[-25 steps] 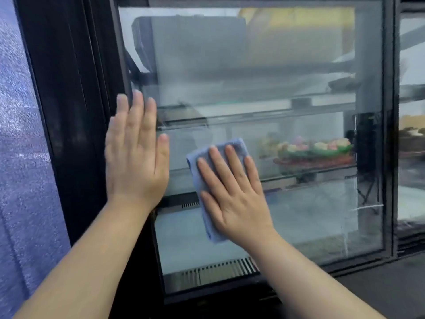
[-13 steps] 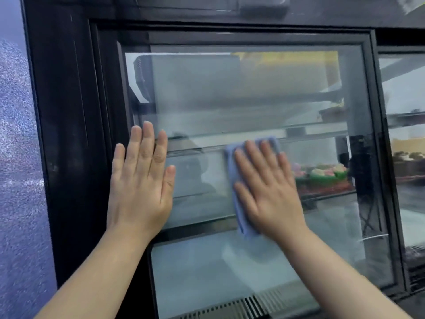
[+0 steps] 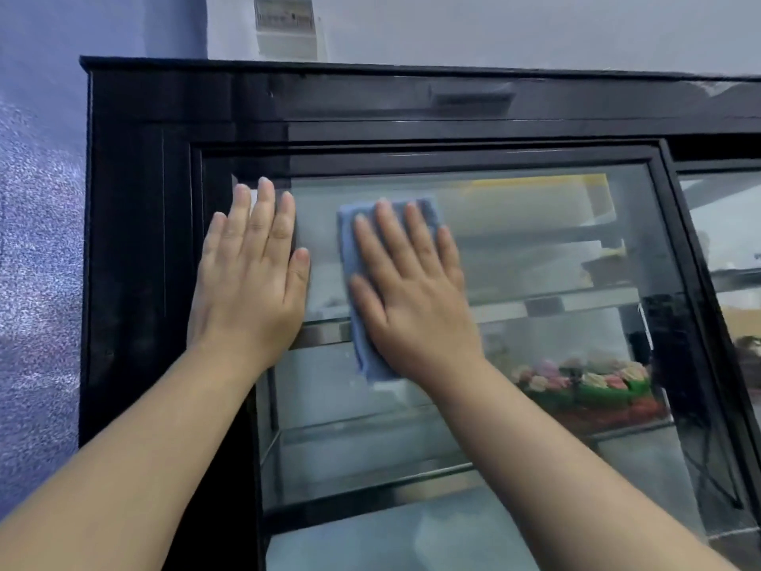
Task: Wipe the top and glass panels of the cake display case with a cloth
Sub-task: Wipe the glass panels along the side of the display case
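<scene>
Wall (image 3: 37, 241), far left: blue-violet, speckled; no part of the job.
Display case frame (image 3: 136, 261): black, glossy, rigid; its top edge (image 3: 370, 70) runs across the upper view, with a white wall box (image 3: 286, 28) above it.
Left hand (image 3: 251, 282): laid flat, fingers straight and close together, palm against the glass at the panel's left margin, fingertips up near the upper corner by the frame; it holds nothing and appears to serve as a brace.
Cloth (image 3: 347, 245): blue, folded to a small pad, pressed flat on the upper left of the pane, just beside the left hand and apart from it; soft, light, limp; likely to bunch or slip out if pressure slackens, so best held as here, under a spread palm with the fingers over its upper half.
Right hand (image 3: 412, 307): open, fingers straight and fanned, pressing the cloth to the pane; no pinch, no curl.
Glass panel (image 3: 535, 241): large, upright, smooth, hard, breakable; slippery under the cloth; even pressure judged safer than a hard push at mid-pane; hazy patches show, so the wiping looks only part done.
Cake (image 3: 589, 385): flower-topped, on a shelf inside, lower right behind the glass; out of reach.
Second panel (image 3: 724, 241), far right: beyond a black upright; no hand on it.
</scene>
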`<act>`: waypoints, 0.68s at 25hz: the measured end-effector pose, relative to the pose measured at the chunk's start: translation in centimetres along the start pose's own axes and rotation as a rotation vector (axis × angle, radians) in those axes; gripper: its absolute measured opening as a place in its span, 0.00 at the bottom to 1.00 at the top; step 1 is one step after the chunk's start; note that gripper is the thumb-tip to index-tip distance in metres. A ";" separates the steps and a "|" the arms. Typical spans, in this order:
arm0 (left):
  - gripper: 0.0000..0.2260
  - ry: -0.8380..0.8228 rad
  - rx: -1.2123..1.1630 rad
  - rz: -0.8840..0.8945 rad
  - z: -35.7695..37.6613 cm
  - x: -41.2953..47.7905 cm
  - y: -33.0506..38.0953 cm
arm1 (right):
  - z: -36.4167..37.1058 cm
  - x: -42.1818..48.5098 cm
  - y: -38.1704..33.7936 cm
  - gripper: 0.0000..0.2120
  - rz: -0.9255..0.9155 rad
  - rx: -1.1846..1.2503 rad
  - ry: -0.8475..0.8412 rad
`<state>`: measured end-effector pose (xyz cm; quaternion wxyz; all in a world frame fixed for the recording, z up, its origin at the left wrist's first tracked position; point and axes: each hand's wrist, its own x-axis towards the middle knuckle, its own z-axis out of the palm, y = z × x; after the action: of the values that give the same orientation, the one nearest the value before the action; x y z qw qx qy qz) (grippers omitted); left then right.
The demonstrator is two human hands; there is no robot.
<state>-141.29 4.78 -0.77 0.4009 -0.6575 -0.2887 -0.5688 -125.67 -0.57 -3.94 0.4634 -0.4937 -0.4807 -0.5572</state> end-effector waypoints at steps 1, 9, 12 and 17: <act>0.27 0.010 -0.009 0.004 0.0 -0.1 0.0 | 0.1 -1.6 0.6 0.26 -0.156 -0.032 -0.025; 0.27 0.018 0.010 0.026 0.1 -0.1 -0.1 | 0.4 5.7 -0.9 0.28 0.072 -0.006 0.007; 0.27 0.039 0.009 0.027 0.5 0.1 0.1 | -0.2 2.5 4.3 0.26 -0.252 -0.084 -0.031; 0.29 0.035 -0.045 -0.024 1.8 0.7 -0.9 | -1.2 6.2 6.3 0.28 0.113 -0.054 -0.003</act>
<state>-140.95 6.71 0.08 0.3841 -0.6528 -0.2764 -0.5915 -120.04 -2.74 2.72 0.4797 -0.5332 -0.4375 -0.5423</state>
